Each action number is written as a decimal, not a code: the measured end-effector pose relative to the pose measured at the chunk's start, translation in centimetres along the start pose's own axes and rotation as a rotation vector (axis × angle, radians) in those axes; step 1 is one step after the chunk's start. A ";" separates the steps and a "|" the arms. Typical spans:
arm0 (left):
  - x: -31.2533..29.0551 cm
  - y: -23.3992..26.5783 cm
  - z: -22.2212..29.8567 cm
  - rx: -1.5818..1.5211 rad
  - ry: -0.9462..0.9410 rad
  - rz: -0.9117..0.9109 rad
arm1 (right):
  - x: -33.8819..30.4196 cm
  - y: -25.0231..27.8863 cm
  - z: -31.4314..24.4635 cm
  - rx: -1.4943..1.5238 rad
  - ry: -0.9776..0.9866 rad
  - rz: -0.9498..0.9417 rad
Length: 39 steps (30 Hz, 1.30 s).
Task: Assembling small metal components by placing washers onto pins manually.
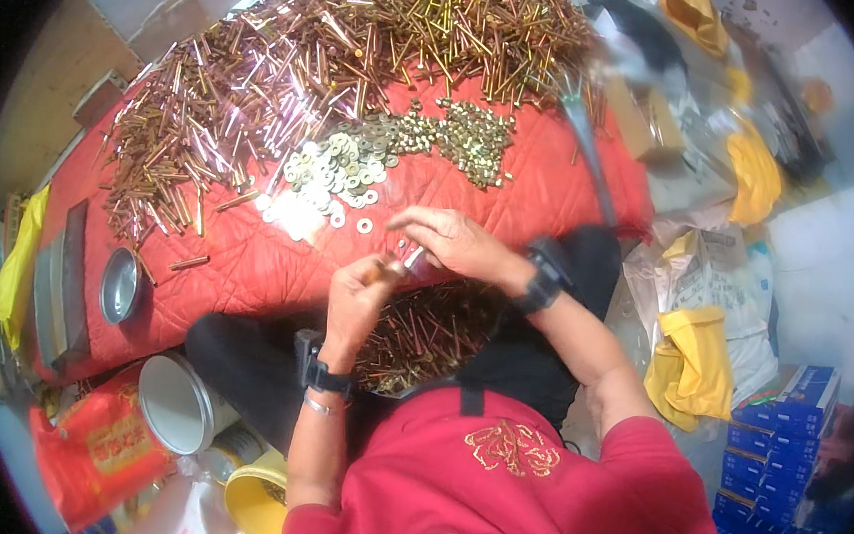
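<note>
In front of my lap, my left hand [358, 290] is closed, its fingertips pinched round a copper-coloured bolt [383, 267], slightly blurred. Just right of it, my right hand [457, 242] curves over the bolt's far end, thumb and fingers drawn together. A small shiny metal end [413, 257] shows between the hands; what the right fingertips grip is partly hidden. Beyond the hands, flat round washers [329, 171] and small brass-coloured nuts [477, 140] lie on a red quilted cloth [554, 177]. A large heap of long bolts [292, 66] spreads behind them.
More bolts [427, 332] lie in my lap below the hands. A metal bowl [121, 285] sits at the left on the cloth. Nearby are a white bucket [175, 405], a yellow container [258, 500], a red bag [96, 452], yellow sacks [690, 363] and stacked blue boxes [779, 445].
</note>
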<state>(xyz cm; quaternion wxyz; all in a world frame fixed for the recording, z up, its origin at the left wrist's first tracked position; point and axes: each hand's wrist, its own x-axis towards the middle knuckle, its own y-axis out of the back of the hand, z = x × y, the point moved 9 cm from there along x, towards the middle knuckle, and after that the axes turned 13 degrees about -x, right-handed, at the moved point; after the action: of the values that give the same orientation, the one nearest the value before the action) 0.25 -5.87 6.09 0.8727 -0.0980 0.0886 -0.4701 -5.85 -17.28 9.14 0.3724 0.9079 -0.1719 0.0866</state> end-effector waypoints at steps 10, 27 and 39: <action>1.9 5.9 -1.3 -0.068 0.043 0.308 | 7.3 13.5 14.5 -0.438 -0.458 0.606; 10.3 0.3 0.8 0.947 -0.657 0.076 | 5.8 15.4 9.6 -1.075 -0.287 0.479; 7.9 5.8 -2.5 -0.055 -0.065 0.166 | 4.2 2.8 5.9 -0.473 -0.024 0.337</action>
<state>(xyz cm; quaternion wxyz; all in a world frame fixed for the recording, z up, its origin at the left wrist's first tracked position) 8.57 -9.61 1.71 0.9081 -0.1294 0.0811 -0.3899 -2.88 -24.33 8.01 0.5520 0.7556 -0.3400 0.0941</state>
